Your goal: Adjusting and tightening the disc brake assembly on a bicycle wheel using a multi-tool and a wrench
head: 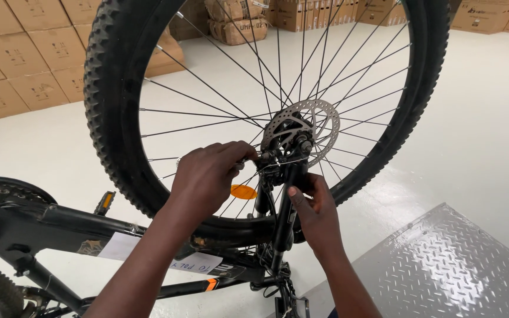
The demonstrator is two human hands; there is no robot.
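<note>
Front wheel (113,106) with knobby tyre fills upper centre of frame, bike upside down; black frame (60,221) runs across lower left
Cardboard boxes (19,53) stacked upper left and along top edge
Grey checker plate (443,265) lower right
Fork leg (287,206) at centre, gripped by right hand (316,215), fingers wrapped round it
Left hand (207,176) closed, fingertips pinching at axle end (260,156) just left of hub
Brake disc (301,126) at hub, centre
Orange reflector (243,191) on spokes, between hands
</note>
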